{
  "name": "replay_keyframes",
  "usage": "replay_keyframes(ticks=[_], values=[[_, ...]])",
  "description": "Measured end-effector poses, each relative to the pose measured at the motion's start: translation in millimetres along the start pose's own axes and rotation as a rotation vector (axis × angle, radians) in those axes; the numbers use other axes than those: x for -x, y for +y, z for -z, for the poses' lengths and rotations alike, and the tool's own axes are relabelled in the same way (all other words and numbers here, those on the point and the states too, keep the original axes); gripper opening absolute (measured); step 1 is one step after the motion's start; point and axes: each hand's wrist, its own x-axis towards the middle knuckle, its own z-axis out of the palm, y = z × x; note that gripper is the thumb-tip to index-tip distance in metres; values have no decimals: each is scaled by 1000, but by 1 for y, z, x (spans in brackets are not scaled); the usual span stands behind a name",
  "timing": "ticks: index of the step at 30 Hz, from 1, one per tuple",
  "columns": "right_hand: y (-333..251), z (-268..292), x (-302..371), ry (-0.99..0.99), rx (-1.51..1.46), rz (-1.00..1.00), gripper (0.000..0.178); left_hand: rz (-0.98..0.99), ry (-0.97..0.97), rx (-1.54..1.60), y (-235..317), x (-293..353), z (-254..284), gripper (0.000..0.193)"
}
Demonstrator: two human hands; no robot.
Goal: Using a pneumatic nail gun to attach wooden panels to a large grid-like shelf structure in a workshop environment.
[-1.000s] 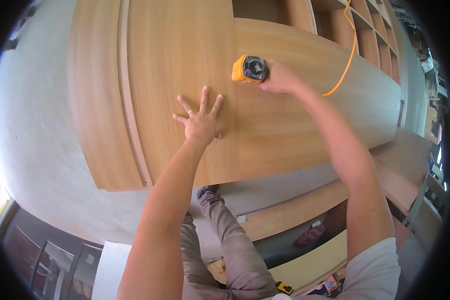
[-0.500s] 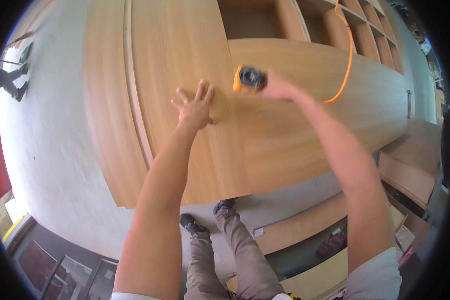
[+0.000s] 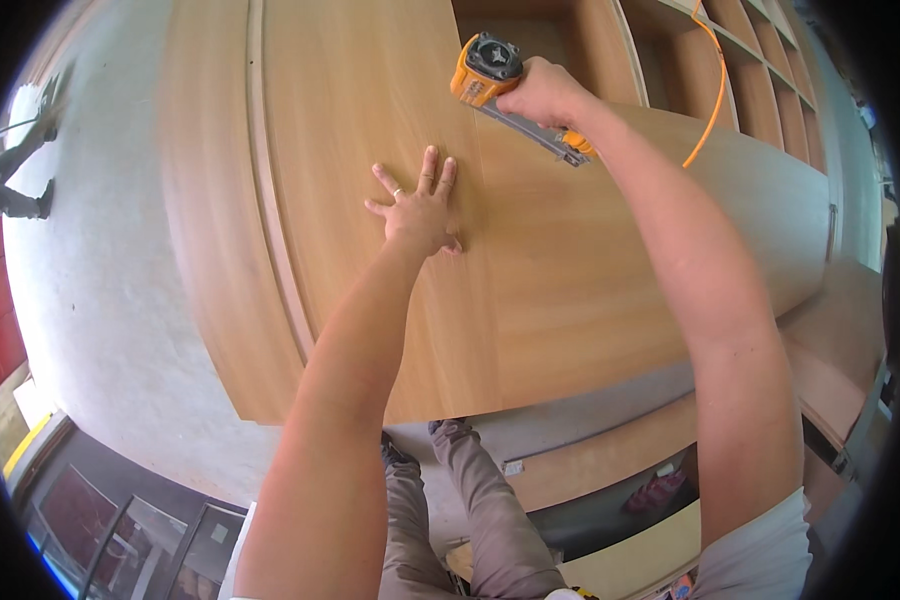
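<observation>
My left hand lies flat with fingers spread on a light wood-grain panel, close to the seam with the neighbouring wood panel. In my right hand is an orange and black nail gun, gripped by its handle. Its dark magazine slants down to the right over the panels. The nail gun is at the far edge of the right-hand panel, near the open compartments. Whether its nose touches the wood is hidden from view. An orange air hose curves behind my right forearm.
Open shelf compartments of a wooden cabinet lie at the far right. Boards rest on the floor near my legs, with a dark red shoe between them. Another person's legs are at far left. Dark framed panels stand at lower left.
My right hand has carried the nail gun farther away, toward the cabinet's compartments. My left hand stays spread on the panel, slightly farther right in view. The other person's legs have shifted.
</observation>
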Motion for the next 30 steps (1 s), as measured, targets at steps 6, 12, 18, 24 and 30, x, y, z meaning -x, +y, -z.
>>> replay_keyframes(ticks=[6,12,18,24,30], values=[[2,-8,-8,50,124,53,45,8,11,-2,-6,6,3,133],[4,-17,19,64,90,54,40,-38,19,12,-12,3,1,133],[11,-31,104,182,101,191,36,3,-15,-7,-8,5,2,135],[31,11,204,519,145,651,33,10,94,-27,23,5,-5,128],[-11,131,303,391,842,1128,7,-166,77,86,-7,111,-124,75]])
